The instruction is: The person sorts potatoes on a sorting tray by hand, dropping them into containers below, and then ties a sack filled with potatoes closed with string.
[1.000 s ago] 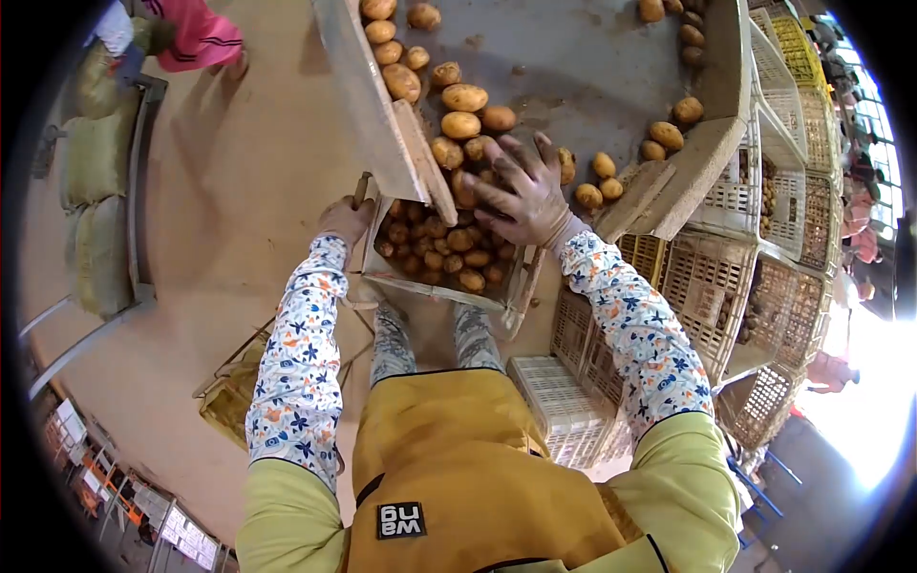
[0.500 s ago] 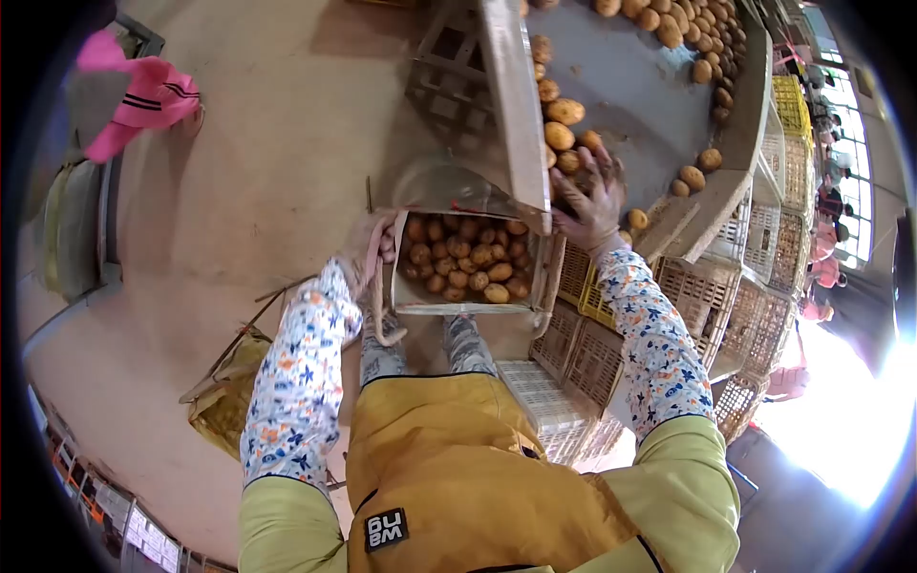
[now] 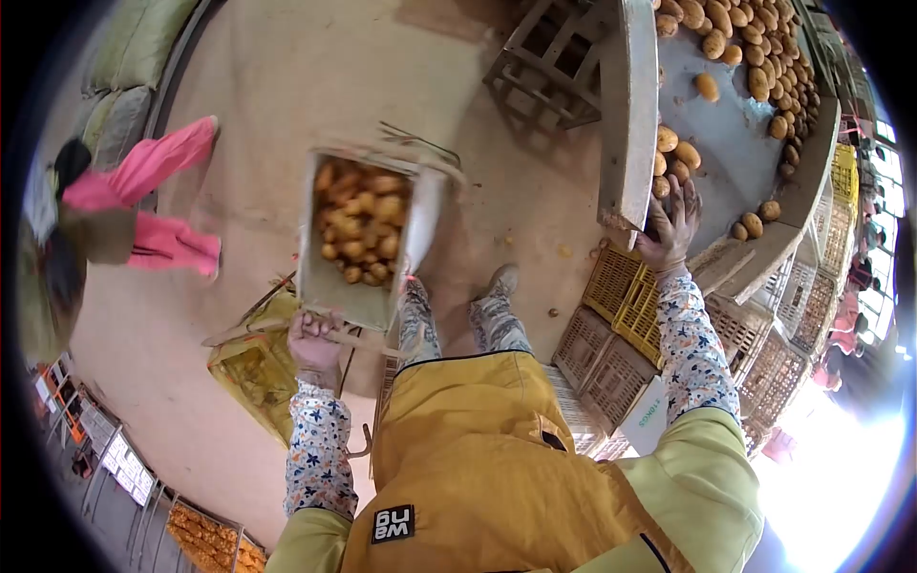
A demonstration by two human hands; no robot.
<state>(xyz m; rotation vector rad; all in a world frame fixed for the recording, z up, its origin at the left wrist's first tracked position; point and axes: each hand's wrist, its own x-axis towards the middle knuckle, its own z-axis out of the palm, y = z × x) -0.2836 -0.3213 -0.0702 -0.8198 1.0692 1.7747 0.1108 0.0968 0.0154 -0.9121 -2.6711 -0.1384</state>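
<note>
My left hand (image 3: 315, 346) is closed on the rope-like handle (image 3: 368, 346) of a white bin (image 3: 358, 304). The bin hangs tilted out to the left, with brown potatoes (image 3: 358, 224) heaped toward its far end, blurred by motion. On the near corner of a grey sorting table (image 3: 702, 100) rests my right hand (image 3: 673, 227), fingers spread. Its fingertips are at a few potatoes (image 3: 679, 155) by the table's side board (image 3: 628, 124); whether they touch them I cannot tell.
More potatoes (image 3: 764, 48) lie at the table's far end. Stacked plastic crates (image 3: 611, 286) stand below and right. A yellow sack (image 3: 258, 368) lies on the floor at left. Another person in pink trousers (image 3: 172, 162) is at far left, near full sacks (image 3: 143, 43).
The bin has swung left from below the table's corner, drawn by my left hand. My view has turned, shifting the table right. My right hand stays at the table's near corner.
</note>
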